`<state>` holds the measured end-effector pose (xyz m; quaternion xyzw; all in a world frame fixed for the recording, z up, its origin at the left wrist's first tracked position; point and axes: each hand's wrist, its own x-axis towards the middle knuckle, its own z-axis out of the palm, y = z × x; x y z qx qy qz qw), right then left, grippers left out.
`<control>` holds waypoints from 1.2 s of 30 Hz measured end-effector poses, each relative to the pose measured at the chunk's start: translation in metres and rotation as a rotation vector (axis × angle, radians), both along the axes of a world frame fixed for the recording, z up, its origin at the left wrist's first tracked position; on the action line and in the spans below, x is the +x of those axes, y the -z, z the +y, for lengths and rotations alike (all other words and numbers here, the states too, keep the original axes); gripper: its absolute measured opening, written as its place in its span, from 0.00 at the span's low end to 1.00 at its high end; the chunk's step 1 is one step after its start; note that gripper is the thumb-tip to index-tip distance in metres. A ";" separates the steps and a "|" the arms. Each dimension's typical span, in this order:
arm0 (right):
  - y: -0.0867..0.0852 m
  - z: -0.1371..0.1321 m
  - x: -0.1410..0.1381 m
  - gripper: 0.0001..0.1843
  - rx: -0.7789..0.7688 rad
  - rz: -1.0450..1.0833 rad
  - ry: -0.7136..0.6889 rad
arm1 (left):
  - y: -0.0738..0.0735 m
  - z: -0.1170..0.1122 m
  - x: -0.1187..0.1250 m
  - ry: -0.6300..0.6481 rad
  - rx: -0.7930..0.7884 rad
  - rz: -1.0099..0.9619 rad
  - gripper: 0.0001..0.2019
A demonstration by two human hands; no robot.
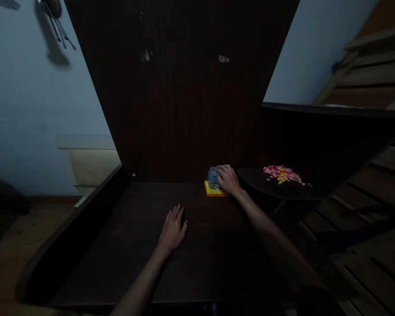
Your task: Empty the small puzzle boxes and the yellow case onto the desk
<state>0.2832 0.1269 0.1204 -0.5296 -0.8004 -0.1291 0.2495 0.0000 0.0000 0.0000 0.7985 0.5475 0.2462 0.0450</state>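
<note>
My left hand (174, 227) lies flat on the dark wooden tabletop (118, 245), fingers stretched out, holding nothing. My right hand (228, 178) reaches to the far edge of the table and rests with curled fingers on a small bluish clear box (212, 177). That box sits on a flat yellow pad or box (212, 192). Whether the hand grips the box or only touches it is hard to make out in the dim light.
A pile of small pink, yellow and green pieces (282, 174) lies on a dark rounded side shelf (266, 186) to the right. A tall dark wooden panel (184, 96) stands behind the table. Wooden slats (375, 184) fill the right side; a pale wall is at left.
</note>
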 end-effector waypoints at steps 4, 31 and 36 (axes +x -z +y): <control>-0.017 0.018 0.007 0.24 -0.142 -0.142 -0.014 | -0.002 -0.001 0.000 -0.016 -0.023 -0.025 0.25; -0.062 0.018 -0.027 0.24 -0.349 -0.284 -0.096 | -0.011 -0.002 -0.001 0.019 -0.066 -0.126 0.22; -0.036 -0.043 -0.066 0.28 -0.362 -0.089 -0.443 | -0.018 -0.005 -0.004 0.098 -0.066 -0.319 0.30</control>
